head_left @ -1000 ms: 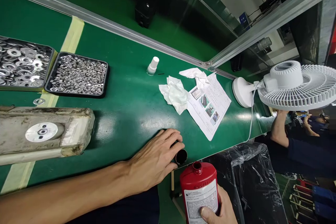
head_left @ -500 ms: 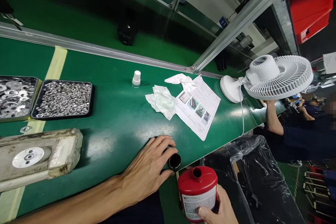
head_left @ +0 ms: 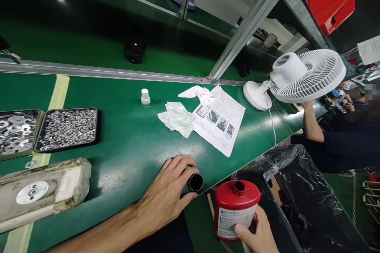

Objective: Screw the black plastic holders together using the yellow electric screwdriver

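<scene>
My left hand (head_left: 166,195) rests on the green table near its front edge, fingers curled round a small black cylinder (head_left: 196,182) whose open end faces right. My right hand (head_left: 257,234) grips a red can with a white label (head_left: 235,213) from below, holding it upright just off the table's front edge; its round neck is uncapped. The can stands a short way right of the black cylinder, not touching it.
Two black trays hold metal washers (head_left: 16,130) and nuts (head_left: 68,128) at the left, above a worn grey fixture (head_left: 41,189). A small white-capped bottle (head_left: 145,97), white rags (head_left: 177,118), a printed sheet (head_left: 219,124) and a white fan (head_left: 305,75) lie further back. Another person's arm (head_left: 311,126) is at right, above a plastic-lined black bin (head_left: 299,193).
The view has tilted up and swung. My right hand has carried the red can to the right and a little up. My left hand keeps its hold on the black cylinder.
</scene>
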The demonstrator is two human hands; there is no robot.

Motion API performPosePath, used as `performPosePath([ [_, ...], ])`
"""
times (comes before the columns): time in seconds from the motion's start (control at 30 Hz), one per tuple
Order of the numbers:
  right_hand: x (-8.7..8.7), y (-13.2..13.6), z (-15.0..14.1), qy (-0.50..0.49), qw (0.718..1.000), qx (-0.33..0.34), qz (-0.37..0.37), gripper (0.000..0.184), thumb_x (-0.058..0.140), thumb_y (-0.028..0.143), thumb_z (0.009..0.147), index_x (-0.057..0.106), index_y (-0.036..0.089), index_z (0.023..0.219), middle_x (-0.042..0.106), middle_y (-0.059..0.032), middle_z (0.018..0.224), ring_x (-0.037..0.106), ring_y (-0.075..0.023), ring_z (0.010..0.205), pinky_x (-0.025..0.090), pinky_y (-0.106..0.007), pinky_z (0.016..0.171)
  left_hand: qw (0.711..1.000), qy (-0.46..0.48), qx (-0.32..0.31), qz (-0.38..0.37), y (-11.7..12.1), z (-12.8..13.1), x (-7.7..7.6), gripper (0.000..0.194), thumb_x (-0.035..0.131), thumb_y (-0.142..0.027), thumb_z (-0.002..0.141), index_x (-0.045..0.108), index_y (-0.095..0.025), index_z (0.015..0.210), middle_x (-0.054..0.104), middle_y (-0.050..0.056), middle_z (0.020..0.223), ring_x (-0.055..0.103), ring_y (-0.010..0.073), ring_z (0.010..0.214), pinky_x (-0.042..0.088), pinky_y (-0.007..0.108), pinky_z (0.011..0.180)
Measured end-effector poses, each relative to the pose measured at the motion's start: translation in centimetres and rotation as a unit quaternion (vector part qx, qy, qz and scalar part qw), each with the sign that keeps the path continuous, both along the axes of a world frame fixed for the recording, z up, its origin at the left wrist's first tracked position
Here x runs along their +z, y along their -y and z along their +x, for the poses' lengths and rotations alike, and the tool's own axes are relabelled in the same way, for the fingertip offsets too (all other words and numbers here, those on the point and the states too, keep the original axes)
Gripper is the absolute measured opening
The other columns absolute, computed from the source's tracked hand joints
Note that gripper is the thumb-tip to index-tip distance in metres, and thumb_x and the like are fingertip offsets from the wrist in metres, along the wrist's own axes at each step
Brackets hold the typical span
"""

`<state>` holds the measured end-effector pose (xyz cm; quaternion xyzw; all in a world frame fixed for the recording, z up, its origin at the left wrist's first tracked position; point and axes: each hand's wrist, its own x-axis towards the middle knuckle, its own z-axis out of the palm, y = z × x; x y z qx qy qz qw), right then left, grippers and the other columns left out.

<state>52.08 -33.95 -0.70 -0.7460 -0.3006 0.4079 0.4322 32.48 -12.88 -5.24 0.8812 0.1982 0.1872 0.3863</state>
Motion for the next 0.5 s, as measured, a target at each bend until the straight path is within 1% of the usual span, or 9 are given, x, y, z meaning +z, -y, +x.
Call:
performPosePath([
  [0.07, -0.01, 0.08, -0.02, -0.003, 1.000, -0.008, -0.003, 0.055, 0.082, 0.064, 0.073, 0.070, 0.019, 0.103, 0.078, -0.0128, 0.096, 0.074, -0.0306, 0.085, 0.062, -0.037, 0.075, 1.000, 0.000, 0.002, 0.000, -0.04, 0.02, -0.01, 0.041, 0.077, -0.013, 0.084, 0.057, -0.025, 0.118, 0.057, 0.007, 0.132, 0.048, 0.0318, 0.129, 0.043, 0.049, 0.100],
  [0.17, 0.03, 0.16, -0.35, -0.013, 0.999, -0.043, -0.011, 0.055, 0.084, 0.064, 0.070, 0.070, 0.019, 0.098, 0.078, -0.0116, 0.092, 0.074, -0.0292, 0.082, 0.061, -0.035, 0.074, 1.000, 0.000, 0.001, -0.001, -0.13, -0.01, -0.05, 0.040, 0.077, -0.013, 0.085, 0.058, -0.025, 0.118, 0.057, 0.007, 0.133, 0.048, 0.0321, 0.130, 0.043, 0.049, 0.100],
  [0.3, 0.02, 0.19, -0.82, -0.019, 0.998, -0.067, -0.003, 0.057, 0.085, 0.065, 0.068, 0.071, 0.020, 0.099, 0.078, -0.0108, 0.091, 0.073, -0.0275, 0.081, 0.060, -0.034, 0.073, 1.000, -0.004, -0.002, -0.007, -0.21, -0.08, -0.12, 0.038, 0.076, -0.015, 0.087, 0.058, -0.027, 0.118, 0.057, 0.007, 0.133, 0.047, 0.0319, 0.131, 0.043, 0.049, 0.099],
  [0.5, -0.24, 0.53, -0.84, -0.015, 0.995, -0.095, 0.011, 0.058, 0.086, 0.065, 0.067, 0.072, 0.019, 0.099, 0.079, -0.0117, 0.092, 0.074, -0.0278, 0.080, 0.061, -0.035, 0.073, 1.000, -0.003, -0.006, -0.023, -0.25, -0.13, 0.04, 0.036, 0.073, -0.017, 0.090, 0.057, -0.028, 0.120, 0.056, 0.007, 0.134, 0.047, 0.0332, 0.131, 0.043, 0.053, 0.101],
])
